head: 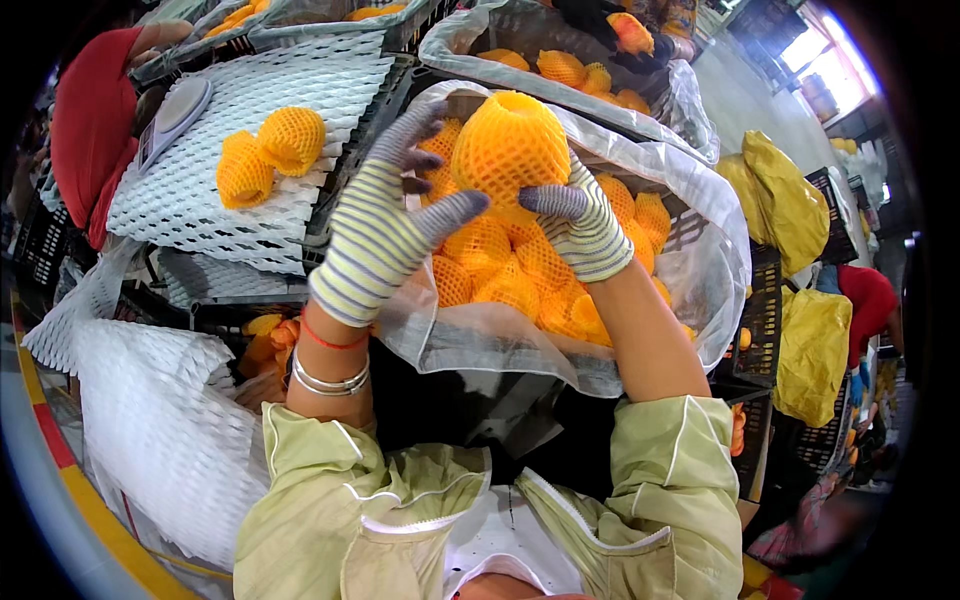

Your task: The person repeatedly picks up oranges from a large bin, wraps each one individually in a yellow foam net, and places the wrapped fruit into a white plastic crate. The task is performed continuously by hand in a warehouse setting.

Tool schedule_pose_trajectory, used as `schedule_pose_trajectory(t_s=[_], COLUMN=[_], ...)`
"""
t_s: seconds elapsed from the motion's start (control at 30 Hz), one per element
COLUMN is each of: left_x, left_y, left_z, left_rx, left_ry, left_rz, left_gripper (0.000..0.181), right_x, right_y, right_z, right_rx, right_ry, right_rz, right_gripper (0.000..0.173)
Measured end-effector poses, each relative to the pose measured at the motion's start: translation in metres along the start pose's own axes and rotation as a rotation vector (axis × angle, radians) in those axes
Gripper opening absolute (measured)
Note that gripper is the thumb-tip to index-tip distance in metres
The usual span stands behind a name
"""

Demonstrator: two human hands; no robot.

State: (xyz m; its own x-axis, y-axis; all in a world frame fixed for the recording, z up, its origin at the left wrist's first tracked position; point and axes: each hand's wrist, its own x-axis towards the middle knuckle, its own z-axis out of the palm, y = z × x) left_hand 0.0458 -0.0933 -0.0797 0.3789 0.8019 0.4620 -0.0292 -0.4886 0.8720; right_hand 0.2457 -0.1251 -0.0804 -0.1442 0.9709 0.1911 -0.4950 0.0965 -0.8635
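Note:
My right hand (581,225), in a yellow-and-grey striped glove, grips a round fruit in an orange-yellow foam net (510,142). My left hand (382,225), gloved alike, is just left of that fruit with its fingers spread; the thumb tip comes close to the fruit's lower side, and contact is unclear. Below both hands stands a crate lined with a white translucent sheet (705,217). Several net-wrapped fruits (517,277) are piled inside it.
Left, white foam netting (337,67) bears two wrapped fruits (270,157) and a small scale (176,112). Another lined crate (457,56) stands beyond, where a co-worker's dark-gloved hand (656,56) holds a reddish fruit (630,34). Yellow plastic sheets (814,352) lie over crates at right.

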Motion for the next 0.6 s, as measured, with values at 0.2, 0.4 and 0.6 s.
schedule_pose_trajectory(t_s=[0.2, 0.4, 0.6], left_x=[0.0, -0.007, -0.014], left_y=[0.002, -0.006, -0.011], left_z=[0.016, 0.033, 0.039], left_rx=[-0.538, -0.842, -0.545], left_ry=[-0.17, 0.123, 0.283], left_rz=[-0.451, -0.4, -0.118], left_gripper=[0.069, 0.053, 0.034], right_x=[-0.008, -0.015, -0.016], right_y=[0.023, 0.008, 0.017], right_z=[-0.02, 0.002, 0.017], right_rx=[-0.464, -1.183, -1.111], right_ry=[0.046, 0.061, 0.242], right_rz=[-0.301, -0.408, -0.433], right_gripper=[0.079, 0.082, 0.048])
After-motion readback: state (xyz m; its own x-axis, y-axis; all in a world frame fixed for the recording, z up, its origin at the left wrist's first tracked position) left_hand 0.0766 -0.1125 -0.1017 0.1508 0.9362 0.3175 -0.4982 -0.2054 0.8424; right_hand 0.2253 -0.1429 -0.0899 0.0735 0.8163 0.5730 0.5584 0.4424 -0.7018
